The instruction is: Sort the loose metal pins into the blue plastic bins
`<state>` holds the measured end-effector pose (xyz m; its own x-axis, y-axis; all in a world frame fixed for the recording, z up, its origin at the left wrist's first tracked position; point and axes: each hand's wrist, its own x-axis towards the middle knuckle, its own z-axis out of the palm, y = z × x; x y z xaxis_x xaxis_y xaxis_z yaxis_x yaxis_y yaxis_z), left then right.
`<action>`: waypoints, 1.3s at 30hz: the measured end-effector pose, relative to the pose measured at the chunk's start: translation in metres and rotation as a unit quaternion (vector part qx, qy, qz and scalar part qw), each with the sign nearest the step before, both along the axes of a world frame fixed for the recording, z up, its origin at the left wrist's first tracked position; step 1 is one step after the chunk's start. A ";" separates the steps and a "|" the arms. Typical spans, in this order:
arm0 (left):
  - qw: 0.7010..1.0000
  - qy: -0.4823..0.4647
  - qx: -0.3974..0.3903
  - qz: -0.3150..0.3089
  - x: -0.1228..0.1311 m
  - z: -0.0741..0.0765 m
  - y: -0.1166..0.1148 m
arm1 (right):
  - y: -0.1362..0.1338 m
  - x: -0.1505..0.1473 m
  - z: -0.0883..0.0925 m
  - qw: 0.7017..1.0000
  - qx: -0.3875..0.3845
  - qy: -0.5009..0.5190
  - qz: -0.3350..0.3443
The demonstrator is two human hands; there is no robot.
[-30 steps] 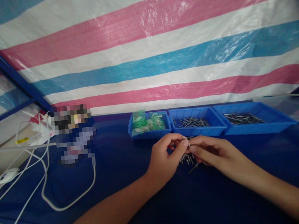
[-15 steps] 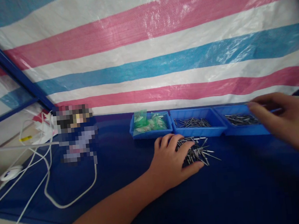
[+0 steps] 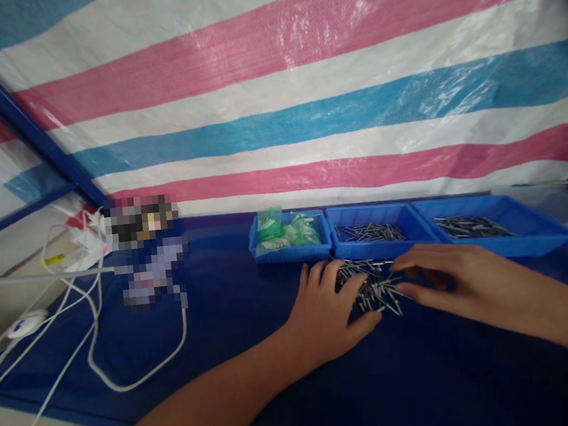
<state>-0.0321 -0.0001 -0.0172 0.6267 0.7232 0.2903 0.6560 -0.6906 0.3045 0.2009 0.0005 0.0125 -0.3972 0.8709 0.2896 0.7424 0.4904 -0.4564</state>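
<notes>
Metal pins (image 3: 376, 292) are lying piled on the blue tabletop (image 3: 431, 380), partly under the spread left hand (image 3: 318, 313). The right hand (image 3: 451, 278) is curling at the pile's right edge; any pinch is indiscernible. The left bin (image 3: 293, 255) is holding green packets (image 3: 293, 231); the middle bin (image 3: 383, 250) and right bin (image 3: 528, 245) are holding slender metal rods (image 3: 473, 227).

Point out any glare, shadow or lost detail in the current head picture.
Head view: glare streaks whiten parts of the striped plastic sheet; head view: the near tabletop sinks into darkness; head view: the piled metal pins look soft, hard to separate; head view: a pixelated patch masks detail at left.
</notes>
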 end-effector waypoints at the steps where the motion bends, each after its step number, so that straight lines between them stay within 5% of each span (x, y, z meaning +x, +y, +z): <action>1: 1.000 -0.005 0.000 -0.005 0.000 0.000 0.000 | -0.001 -0.006 -0.005 0.999 -0.006 -0.025 0.026; 7: 0.998 -0.023 -0.010 -0.050 0.002 -0.001 0.003 | 0.002 -0.019 -0.025 0.992 -0.042 -0.095 0.068; 26: 0.999 -0.041 0.007 -0.032 0.002 0.001 0.012 | 0.004 -0.026 -0.025 0.993 -0.026 -0.075 0.083; 33: 0.997 -0.071 0.010 -0.009 0.001 0.007 0.011 | 0.000 -0.034 -0.022 0.996 0.005 -0.026 0.089; 39: 0.980 -0.191 -0.041 -0.026 0.004 0.009 0.012 | -0.001 -0.041 -0.023 0.994 -0.009 0.083 0.076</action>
<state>-0.0283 0.0119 -0.0079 0.5210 0.7240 0.4522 0.4480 -0.6828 0.5771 0.1597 -0.0008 -0.0109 -0.4727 0.8098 0.3475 0.5741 0.5822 -0.5758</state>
